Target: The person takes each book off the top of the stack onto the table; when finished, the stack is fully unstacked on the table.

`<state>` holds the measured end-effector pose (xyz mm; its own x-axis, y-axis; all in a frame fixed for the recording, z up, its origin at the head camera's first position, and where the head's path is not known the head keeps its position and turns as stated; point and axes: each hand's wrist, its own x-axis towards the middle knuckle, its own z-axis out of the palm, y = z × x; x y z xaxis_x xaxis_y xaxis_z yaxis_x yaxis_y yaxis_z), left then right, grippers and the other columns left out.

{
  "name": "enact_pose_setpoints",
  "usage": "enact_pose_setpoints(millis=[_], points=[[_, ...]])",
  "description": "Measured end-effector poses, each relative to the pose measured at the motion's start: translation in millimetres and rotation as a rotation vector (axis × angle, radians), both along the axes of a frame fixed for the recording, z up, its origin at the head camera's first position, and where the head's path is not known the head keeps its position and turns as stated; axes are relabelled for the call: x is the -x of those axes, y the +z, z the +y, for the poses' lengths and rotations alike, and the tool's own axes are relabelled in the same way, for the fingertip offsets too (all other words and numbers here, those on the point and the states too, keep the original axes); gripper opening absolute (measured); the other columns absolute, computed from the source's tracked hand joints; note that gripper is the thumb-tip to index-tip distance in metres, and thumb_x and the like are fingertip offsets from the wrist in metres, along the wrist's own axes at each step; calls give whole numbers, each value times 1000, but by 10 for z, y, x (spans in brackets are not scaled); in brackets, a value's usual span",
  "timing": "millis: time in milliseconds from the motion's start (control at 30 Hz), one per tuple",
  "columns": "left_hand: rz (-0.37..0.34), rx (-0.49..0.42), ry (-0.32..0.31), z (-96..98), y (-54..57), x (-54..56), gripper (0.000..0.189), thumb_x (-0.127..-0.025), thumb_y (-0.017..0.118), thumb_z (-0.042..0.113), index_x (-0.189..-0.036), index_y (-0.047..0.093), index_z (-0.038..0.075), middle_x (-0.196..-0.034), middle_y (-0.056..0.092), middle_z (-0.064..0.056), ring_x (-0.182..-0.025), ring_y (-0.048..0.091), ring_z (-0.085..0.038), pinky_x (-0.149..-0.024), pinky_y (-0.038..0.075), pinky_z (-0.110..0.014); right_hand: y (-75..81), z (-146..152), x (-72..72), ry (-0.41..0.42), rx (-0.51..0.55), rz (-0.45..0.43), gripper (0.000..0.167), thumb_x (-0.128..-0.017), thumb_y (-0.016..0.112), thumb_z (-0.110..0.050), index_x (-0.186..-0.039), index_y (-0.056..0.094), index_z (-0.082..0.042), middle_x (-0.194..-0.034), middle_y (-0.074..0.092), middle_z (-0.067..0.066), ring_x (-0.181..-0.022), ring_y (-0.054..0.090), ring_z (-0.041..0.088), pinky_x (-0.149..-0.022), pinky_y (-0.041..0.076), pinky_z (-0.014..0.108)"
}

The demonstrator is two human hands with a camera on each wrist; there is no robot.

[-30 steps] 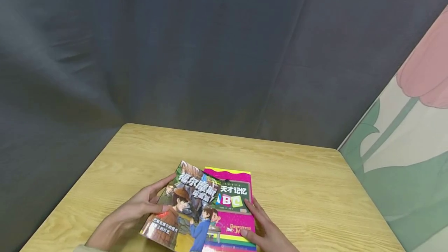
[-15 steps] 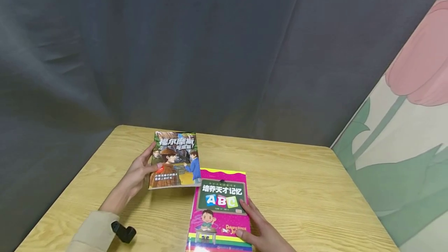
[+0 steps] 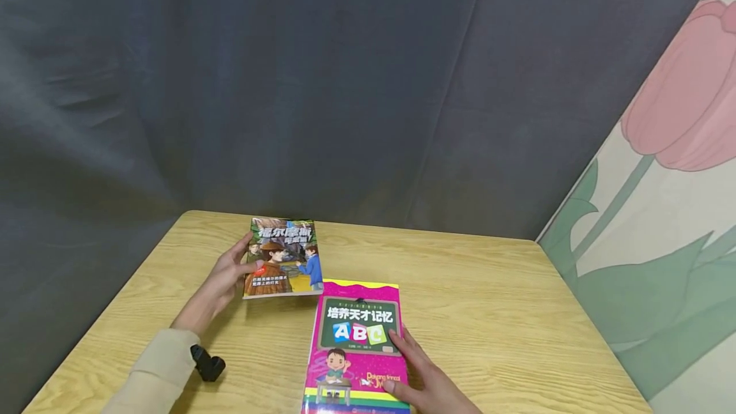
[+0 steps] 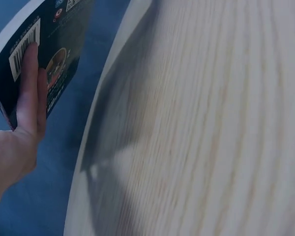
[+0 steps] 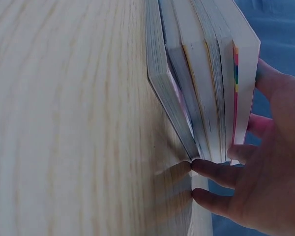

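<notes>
One wooden table (image 3: 506, 312), near edge out of frame. Stack of books (image 5: 219, 98) toward that near edge, about mid-width; pink ABC memory book (image 3: 358, 347) on top. Sherlock Holmes paperback (image 3: 283, 257) held aloft near the far left corner, shadow beneath. Left hand (image 3: 230, 270) grips it by its left side, thumb on cover, fingers under. Right hand (image 3: 425, 375) spread against the stack's right side, clenched on nothing.

Step, my judgement: setting the paperback apart from the stack. Next move would call for levelling and lowering it, stack steadied.

Unclear: stack's near end cut off in the head view; lower covers hidden; paperback-to-stack contact; barcode (image 4: 19, 58), partly behind fingers.
</notes>
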<state>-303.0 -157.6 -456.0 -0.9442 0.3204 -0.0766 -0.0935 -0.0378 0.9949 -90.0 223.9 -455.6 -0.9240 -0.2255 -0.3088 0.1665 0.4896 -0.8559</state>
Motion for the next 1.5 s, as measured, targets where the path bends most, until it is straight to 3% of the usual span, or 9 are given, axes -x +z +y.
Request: enact_pose_setpoints(millis=[200,300,467,600,667,833,1067,1267,1500], points=[[-24,25,19,-62,-25,114,83,-95,56,7,-156,2,21,-159,-14,-10,-145,-12,-28,-109,28,-38,13,-4,2,-9,5,-13,73,-92,62,-45,-153,25,-31,-161,2,15,-137,9,58,-98,40,61],[-22,54,15,-89,-52,176,83,-95,57,8,-156,2,21,-159,-14,-11,-145,-6,-29,-91,39,-29,16,-1,-1,-3,3,-2,73,-92,62,-44,-154,25,-30,-161,2,16,-136,9,58,-99,38,63],[-25,59,-6,-128,-80,304,84,-94,57,4,-155,1,16,-159,-14,-15,-144,-8,-32,-110,28,-48,4,-11,1,-3,-8,-1,74,-91,62,-45,-153,25,-31,-161,3,14,-136,10,58,-99,33,68],[-17,150,-16,-177,-94,433,84,-94,58,6,-156,3,17,-159,-10,-19,-108,51,-23,-86,46,-37,-12,-19,9,-4,-9,-5,74,-91,62,-45,-153,25,-31,-162,3,12,-137,8,59,-99,29,71],[-19,205,-24,-204,-104,498,83,-93,58,6,-156,5,18,-159,-7,-20,-66,42,-13,-60,39,-28,-20,-26,7,-2,-7,0,74,-91,62,-44,-153,25,-31,-161,3,14,-136,7,59,-99,29,71],[-4,297,-74,-236,-110,623,85,-91,55,0,-156,2,14,-158,-6,-25,-55,37,-13,-52,35,-30,-19,-30,-7,-5,2,8,73,-92,62,-43,-153,25,-30,-160,4,17,-136,11,60,-98,37,66],[30,466,-88,-192,-100,739,89,-85,57,-5,-155,2,7,-154,4,-34,-56,41,-12,-51,35,-25,-33,1,-28,3,79,5,72,-93,61,-41,-154,24,-31,-161,1,16,-132,29,54,-93,49,49],[35,549,-119,-215,-141,802,90,-83,57,-7,-153,1,2,-151,14,-37,-47,27,-11,-48,30,-28,-73,-9,-74,26,46,70,74,-91,64,-40,-154,26,-28,-160,4,19,-134,17,60,-97,36,67],[48,574,-186,-141,-32,845,91,-83,56,-11,-152,-2,-1,-152,-2,-36,-73,37,-30,-57,38,-33,-8,-3,-106,23,7,84,74,-91,64,-41,-154,26,-28,-160,5,18,-134,19,59,-97,34,69]])
